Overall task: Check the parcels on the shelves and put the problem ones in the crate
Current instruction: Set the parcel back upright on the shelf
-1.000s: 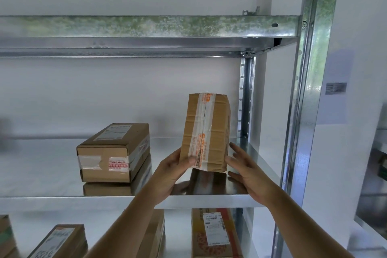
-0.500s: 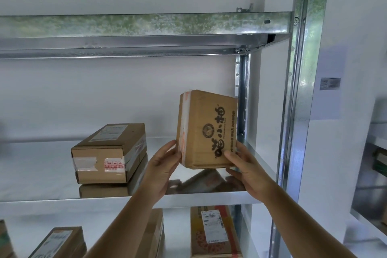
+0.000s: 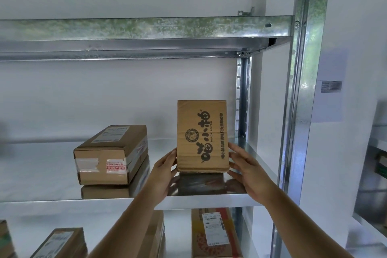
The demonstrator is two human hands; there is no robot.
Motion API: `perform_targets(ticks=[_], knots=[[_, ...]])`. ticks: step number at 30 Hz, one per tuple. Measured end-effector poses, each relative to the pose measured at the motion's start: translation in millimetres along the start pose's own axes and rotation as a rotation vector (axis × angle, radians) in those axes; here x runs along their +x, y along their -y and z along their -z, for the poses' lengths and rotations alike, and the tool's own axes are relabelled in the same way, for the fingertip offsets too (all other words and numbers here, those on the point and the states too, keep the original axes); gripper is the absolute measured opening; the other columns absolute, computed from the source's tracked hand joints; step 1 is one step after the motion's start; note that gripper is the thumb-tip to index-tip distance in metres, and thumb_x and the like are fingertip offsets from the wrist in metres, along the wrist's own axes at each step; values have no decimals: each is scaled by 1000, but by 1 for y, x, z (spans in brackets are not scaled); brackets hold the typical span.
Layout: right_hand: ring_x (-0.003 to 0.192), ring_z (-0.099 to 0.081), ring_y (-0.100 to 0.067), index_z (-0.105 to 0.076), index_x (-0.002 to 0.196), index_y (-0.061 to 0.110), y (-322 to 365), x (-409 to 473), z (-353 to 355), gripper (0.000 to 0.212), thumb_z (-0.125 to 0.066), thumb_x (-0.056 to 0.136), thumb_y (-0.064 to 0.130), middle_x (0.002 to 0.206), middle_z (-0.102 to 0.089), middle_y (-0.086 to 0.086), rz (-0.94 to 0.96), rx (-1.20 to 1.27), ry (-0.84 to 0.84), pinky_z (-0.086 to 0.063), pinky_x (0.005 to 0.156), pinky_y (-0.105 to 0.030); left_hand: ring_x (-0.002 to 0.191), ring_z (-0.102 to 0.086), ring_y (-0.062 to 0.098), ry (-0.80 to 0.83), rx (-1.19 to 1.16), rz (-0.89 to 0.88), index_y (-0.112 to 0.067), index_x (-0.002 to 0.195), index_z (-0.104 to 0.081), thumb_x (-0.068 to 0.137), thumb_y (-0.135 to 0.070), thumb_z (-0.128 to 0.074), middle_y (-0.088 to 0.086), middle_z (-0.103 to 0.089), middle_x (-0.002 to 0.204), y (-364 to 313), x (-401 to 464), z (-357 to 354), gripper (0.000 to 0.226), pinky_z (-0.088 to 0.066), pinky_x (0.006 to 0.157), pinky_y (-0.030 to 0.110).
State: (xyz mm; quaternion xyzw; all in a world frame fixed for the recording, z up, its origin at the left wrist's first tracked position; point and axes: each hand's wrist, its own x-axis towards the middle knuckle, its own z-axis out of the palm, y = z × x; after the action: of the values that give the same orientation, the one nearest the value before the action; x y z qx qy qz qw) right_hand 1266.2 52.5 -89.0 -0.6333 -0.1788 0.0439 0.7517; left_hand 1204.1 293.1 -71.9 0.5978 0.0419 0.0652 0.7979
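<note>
A brown cardboard parcel (image 3: 202, 136) stands on end at the right of the metal shelf (image 3: 209, 200), its face with black printed characters and a round logo turned toward me. My left hand (image 3: 164, 170) cups its lower left edge, thumb and fingers curled round it. My right hand (image 3: 244, 163) presses straight fingertips against its lower right side. A second parcel (image 3: 111, 155) with a white label on top and clear and red-printed tape lies flat on the same shelf, to the left. No crate is in view.
An upper shelf beam (image 3: 146, 29) crosses overhead and a steel upright (image 3: 303, 90) stands at the right. On the shelf below are more parcels: one labelled (image 3: 213, 234), one at the lower left (image 3: 60, 243), one behind my left arm (image 3: 155, 234).
The parcel has been turned between my hands: its taped side faced me a second ago, now the printed face does. It stands squarer and lower on the shelf.
</note>
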Motion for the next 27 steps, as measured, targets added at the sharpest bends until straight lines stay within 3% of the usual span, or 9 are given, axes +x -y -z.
perform_targets(ticks=[5, 11, 16, 23, 25, 27], knots=[[121, -68, -24, -57, 142, 28, 3, -2, -2, 37, -42, 111, 16, 125, -74, -4, -8, -10, -2, -56, 97, -40, 114, -69, 32, 20, -12, -4, -19, 126, -69, 110, -33, -48, 6, -77, 108, -1, -1, 1, 30, -57, 55, 27], [119, -69, -26, -57, 140, 24, 4, -3, -2, 35, -43, 110, 13, 123, -75, -8, 3, -21, -7, -42, 116, -53, 115, -70, 31, 28, -10, -5, -21, 127, -69, 110, -34, -47, 7, -77, 111, 0, 1, 1, 31, -58, 59, 29], [123, -66, -28, -56, 142, 25, 0, 0, 1, 36, -45, 109, 15, 125, -74, -7, 1, -18, 0, -39, 118, -57, 112, -71, 29, 12, -8, -7, -24, 122, -70, 109, -35, -49, 5, -78, 107, 0, 2, 0, 28, -57, 58, 28], [121, -68, -28, -55, 142, 24, 1, 0, 0, 36, -47, 108, 14, 124, -74, -10, -1, 27, -5, -39, 117, -59, 116, -68, 25, 14, 15, 0, -26, 122, -67, 107, -44, -49, 0, -76, 113, 0, 2, 0, 30, -58, 69, 32], [124, -66, -30, -51, 146, 27, -2, 2, 2, 40, -49, 108, 16, 126, -73, -10, -16, 41, -4, -37, 118, -61, 114, -67, 20, 32, 45, -14, -30, 120, -64, 101, -51, -53, -3, -73, 120, 1, 1, 1, 30, -59, 77, 35], [129, -61, -34, -49, 147, 35, -4, 3, 2, 45, -57, 105, 22, 128, -72, -9, -44, 69, 9, -39, 115, -63, 116, -67, 23, 101, 65, -44, -32, 126, -63, 98, -48, -60, 0, -73, 124, 3, 1, 3, 33, -62, 75, 35]])
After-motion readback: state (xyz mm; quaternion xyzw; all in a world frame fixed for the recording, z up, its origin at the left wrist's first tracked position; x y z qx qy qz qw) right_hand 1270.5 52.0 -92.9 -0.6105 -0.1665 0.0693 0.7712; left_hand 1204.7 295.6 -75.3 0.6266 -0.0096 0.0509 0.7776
